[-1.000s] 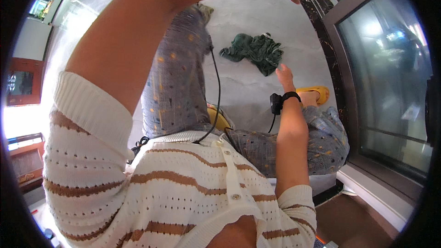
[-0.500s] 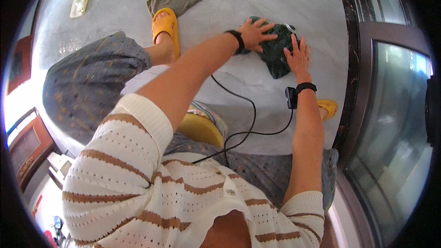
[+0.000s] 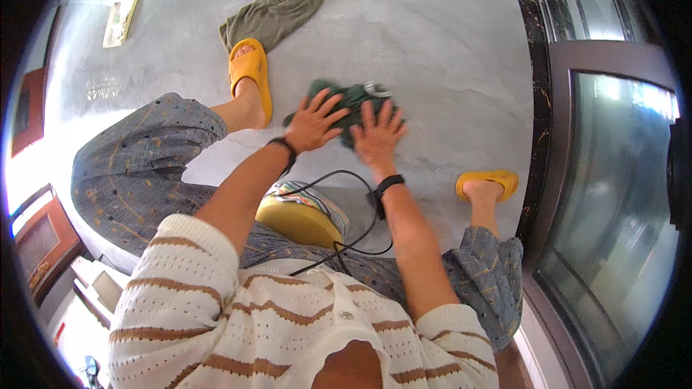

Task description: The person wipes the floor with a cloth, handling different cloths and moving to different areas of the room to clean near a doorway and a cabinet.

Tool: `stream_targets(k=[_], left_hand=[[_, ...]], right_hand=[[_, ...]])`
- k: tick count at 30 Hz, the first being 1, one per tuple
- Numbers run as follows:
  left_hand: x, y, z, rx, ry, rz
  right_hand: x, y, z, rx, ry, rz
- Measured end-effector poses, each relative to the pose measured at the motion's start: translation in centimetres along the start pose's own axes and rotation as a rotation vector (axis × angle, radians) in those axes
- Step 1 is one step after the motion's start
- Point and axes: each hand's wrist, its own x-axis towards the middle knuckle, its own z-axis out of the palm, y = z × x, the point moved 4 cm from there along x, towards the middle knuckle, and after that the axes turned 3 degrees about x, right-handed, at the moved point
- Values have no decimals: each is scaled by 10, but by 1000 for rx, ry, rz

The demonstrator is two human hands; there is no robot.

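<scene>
A crumpled dark green cloth lies on the grey floor in front of me, with a small pale tag or ring at its far edge. My left hand rests on its left part, fingers spread. Pressing on its right part is my right hand, fingers also spread and slightly blurred. Both palms face down, and neither hand grips the cloth. Part of the cloth is hidden under them. Each wrist wears a black band, and a black cable runs from near the right one toward my waist.
An olive towel lies beyond my left foot in its yellow slipper. Another yellow slipper is on my right foot. Below me is a yellow-edged stool. A dark-framed glass door stands at right, a wooden chair at left.
Both hands have slid the green cloth left and nearer to me across the floor. The fingers stay spread on it. My right foot shows more fully now.
</scene>
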Motion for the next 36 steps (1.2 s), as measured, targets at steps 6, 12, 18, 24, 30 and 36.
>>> stream_targets(k=[6,12,18,24,30,36], left_hand=[[-83,-9,-2,-61,-77,-325],[-53,-12,17,104,-284,-365],[77,-26,-3,145,-74,-30],[286,2,-10,150,6,-32],[422,30,-9,210,263,-52],[444,46,-18,14,8,21]], right_hand=[[-54,-67,34,142,151,-306],[-54,-53,27,210,-7,-269],[16,-21,4,140,153,79],[154,116,-48,-82,305,181],[247,237,-82,-168,290,125],[247,263,-89,-191,349,65]])
